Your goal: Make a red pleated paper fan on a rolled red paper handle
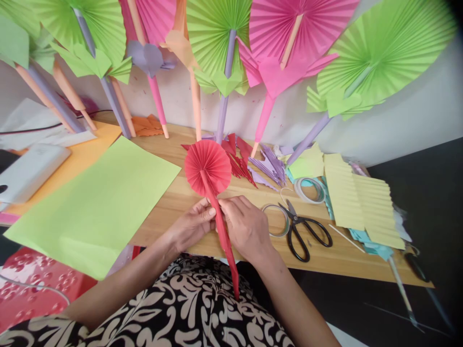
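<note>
A red pleated paper flower (220,164) on a red paper-wrapped stem is held over the front of the wooden table. My left hand (197,219) pinches the stem from the left, thumb against it. From the other side my right hand (248,224) grips the same stem just below the round head, its fingertips partly hidden. The stem's lower end slants down toward my patterned clothing. Close to my right hand lie a roll of tape (277,220) and black-handled scissors (297,221), blades partly open.
Several large green and pink paper flowers (282,82) lean against the wall behind. A light green sheet (97,202) hangs over the table's left edge. Red and purple paper scraps (267,166), another tape roll (309,190) and yellow pleated paper (361,202) lie at the right.
</note>
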`<move>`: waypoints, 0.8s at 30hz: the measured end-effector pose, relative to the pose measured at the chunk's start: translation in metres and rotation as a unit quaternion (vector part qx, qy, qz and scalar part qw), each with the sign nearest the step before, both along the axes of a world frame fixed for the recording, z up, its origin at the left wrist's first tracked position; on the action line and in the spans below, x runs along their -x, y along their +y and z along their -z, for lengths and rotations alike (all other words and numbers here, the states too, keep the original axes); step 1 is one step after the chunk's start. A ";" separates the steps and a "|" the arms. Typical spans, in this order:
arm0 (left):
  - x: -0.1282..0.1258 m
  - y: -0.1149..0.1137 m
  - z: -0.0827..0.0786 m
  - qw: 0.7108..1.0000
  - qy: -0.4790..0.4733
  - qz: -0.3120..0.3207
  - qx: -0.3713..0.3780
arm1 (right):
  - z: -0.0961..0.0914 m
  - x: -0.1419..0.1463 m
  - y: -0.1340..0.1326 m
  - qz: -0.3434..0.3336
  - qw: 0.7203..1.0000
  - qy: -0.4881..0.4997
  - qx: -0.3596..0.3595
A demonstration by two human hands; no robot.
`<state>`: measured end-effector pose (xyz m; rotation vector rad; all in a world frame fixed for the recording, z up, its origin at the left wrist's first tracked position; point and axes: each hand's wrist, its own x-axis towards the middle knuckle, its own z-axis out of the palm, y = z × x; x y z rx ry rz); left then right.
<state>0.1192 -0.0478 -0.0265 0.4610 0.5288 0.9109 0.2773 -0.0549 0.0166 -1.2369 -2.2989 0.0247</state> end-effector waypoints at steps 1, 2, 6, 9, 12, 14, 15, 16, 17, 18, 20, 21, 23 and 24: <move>0.000 0.000 0.000 1.000 0.001 -0.003 0.003 | -0.001 0.000 -0.001 -0.004 1.000 -0.005 0.009; 0.000 0.000 0.000 1.000 0.002 -0.006 0.006 | -0.002 0.000 -0.001 -0.008 1.000 -0.010 0.019; 0.001 0.000 0.002 1.000 0.000 -0.008 0.009 | -0.004 0.000 -0.005 -0.016 0.999 -0.017 0.036; 0.001 0.000 0.003 1.000 -0.003 -0.009 0.010 | -0.004 0.000 -0.007 -0.012 0.999 -0.019 0.030; 0.000 0.000 0.004 1.000 0.000 -0.020 0.009 | -0.003 0.001 -0.010 -0.005 0.999 -0.019 0.027; 0.000 0.000 0.003 1.000 0.003 -0.027 0.016 | -0.003 0.002 -0.012 -0.003 1.000 -0.013 0.024; 0.000 0.000 0.002 0.999 0.003 -0.029 0.020 | -0.003 0.002 -0.014 -0.004 1.000 -0.009 0.022; 0.000 0.001 0.002 0.999 0.002 -0.032 0.023 | -0.002 0.002 -0.015 -0.007 1.000 -0.005 0.019; 0.000 0.001 0.001 0.999 0.001 -0.035 0.026 | -0.002 0.001 -0.018 -0.010 1.000 0.000 0.018; 0.000 0.001 0.001 0.999 0.001 -0.037 0.028 | -0.001 0.000 -0.021 -0.013 1.000 0.006 0.018; 0.001 0.001 0.001 0.999 0.004 -0.044 0.031 | 0.001 -0.006 -0.029 -0.011 0.999 0.020 0.028; 0.002 0.001 0.001 0.998 0.008 -0.048 0.032 | 0.002 -0.011 -0.034 -0.006 0.999 0.028 0.036; 0.003 0.000 0.001 0.997 0.021 -0.062 0.039 | 0.006 -0.024 -0.046 0.015 0.998 0.037 0.050; 0.004 0.000 0.001 0.996 0.029 -0.071 0.044 | 0.007 -0.032 -0.052 0.030 0.997 0.037 0.055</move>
